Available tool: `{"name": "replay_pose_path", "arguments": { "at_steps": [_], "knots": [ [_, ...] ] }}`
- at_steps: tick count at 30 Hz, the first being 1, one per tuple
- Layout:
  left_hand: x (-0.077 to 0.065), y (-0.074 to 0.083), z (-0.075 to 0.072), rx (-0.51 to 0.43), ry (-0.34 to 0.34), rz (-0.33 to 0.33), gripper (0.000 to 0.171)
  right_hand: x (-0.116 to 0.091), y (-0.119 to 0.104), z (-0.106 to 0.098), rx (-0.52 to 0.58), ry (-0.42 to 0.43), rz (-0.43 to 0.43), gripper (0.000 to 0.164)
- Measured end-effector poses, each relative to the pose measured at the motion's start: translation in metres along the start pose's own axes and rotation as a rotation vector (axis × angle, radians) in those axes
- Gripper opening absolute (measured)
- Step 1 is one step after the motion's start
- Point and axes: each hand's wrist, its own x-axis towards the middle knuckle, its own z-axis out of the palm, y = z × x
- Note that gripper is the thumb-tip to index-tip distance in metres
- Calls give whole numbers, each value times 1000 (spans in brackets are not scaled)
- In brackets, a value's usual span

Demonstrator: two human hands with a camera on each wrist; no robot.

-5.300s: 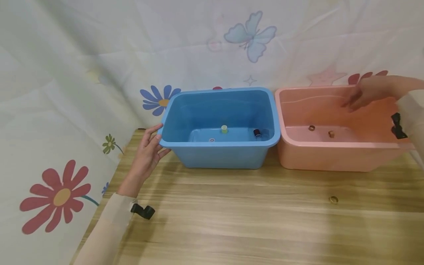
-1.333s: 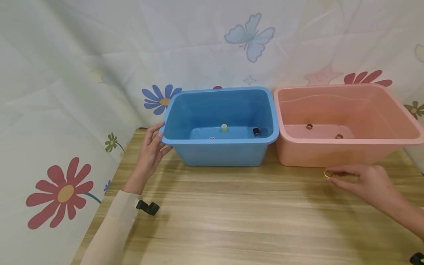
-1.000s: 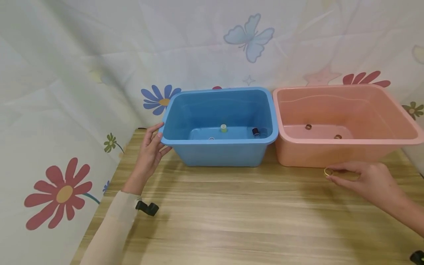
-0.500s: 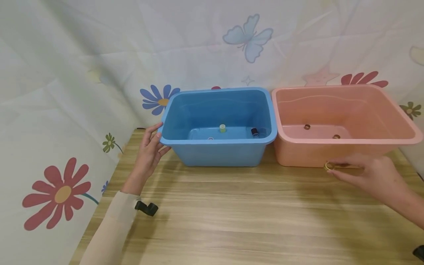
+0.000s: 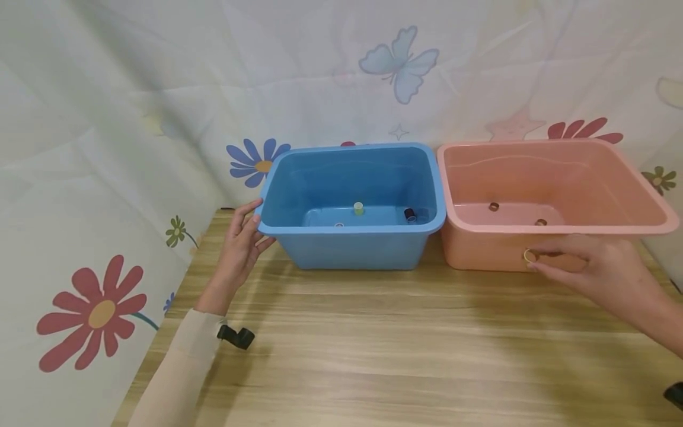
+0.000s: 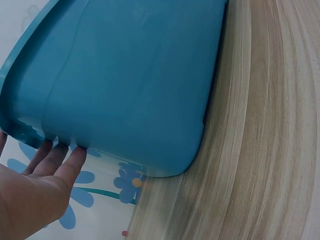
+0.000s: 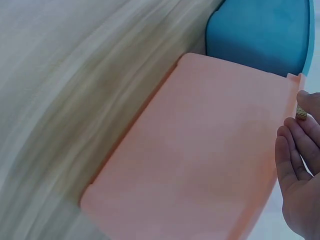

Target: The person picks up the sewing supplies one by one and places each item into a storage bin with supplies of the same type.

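Observation:
My left hand [image 5: 241, 246] holds the left end of the blue plastic tub [image 5: 352, 252] at its rim; in the left wrist view, fingertips [image 6: 80, 152] touch the wall beneath the rim. In front of the pink tub [image 5: 560, 229], my right hand [image 5: 603, 270] pinches a gold ring [image 5: 530, 255] between thumb and fingertips. In the right wrist view, the ring [image 7: 301, 113] has a textured outer face. Two gold-brown rings [image 5: 494, 206] lie on the pink tub's floor. Inside the blue one are a pale green band [image 5: 358, 208], a dark band [image 5: 409, 214] and a small whitish ring [image 5: 339, 225], partly hidden.
The tubs stand side by side at the back of a wood-grain table [image 5: 373, 344], their rims touching or nearly so. Behind them hangs a white cloth [image 5: 299, 77] printed with flowers and a butterfly. A black wrist camera [image 5: 236, 337] sits on the left sleeve.
Over the last second my right hand has risen a little in front of the pink tub with the ring, which lay on the table seconds earlier. My left hand stays on the blue tub.

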Motion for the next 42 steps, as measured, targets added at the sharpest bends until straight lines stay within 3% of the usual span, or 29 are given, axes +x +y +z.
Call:
{"name": "replay_pose_path", "arguments": {
  "at_steps": [2, 6, 7, 10, 13, 14, 17, 20, 24, 32, 38, 42],
  "knots": [
    [0, 0, 0, 2, 2, -1, 47, 4, -1, -1, 0, 8, -9, 68],
    [1, 1, 0, 6, 8, -2, 47, 11, -4, -6, -38, -48, 56, 28],
    [1, 1, 0, 5, 10, -4, 47, 14, -5, -7, -37, -61, 71, 25],
    [1, 1, 0, 1, 7, -6, 48, 22, -3, -9, -20, -54, 53, 28],
    [1, 1, 0, -2, 0, -3, 48, 32, 1, -9, 10, -9, -12, 47],
    [1, 1, 0, -2, -4, -2, 48, 35, 2, -10, 15, -5, -21, 46],
    [1, 0, 0, 0, -8, 1, 48, 44, 3, -14, -6, -29, -5, 23],
    [0, 0, 1, 4, -4, 0, 47, 50, 2, -18, -38, -85, 48, 33],
    [0, -1, 1, 2, 4, -1, 47, 56, 2, -19, -49, -108, 53, 28],
    [1, -1, 1, -5, 9, 6, 46, 73, 12, -19, 26, -111, -17, 27],
    [1, -1, 1, -4, 2, 9, 45, 92, 13, -26, -53, -115, -103, 32],
    [0, -1, 1, -5, -2, 11, 45, 102, 15, -29, -56, -152, -57, 27]
  ]
}}
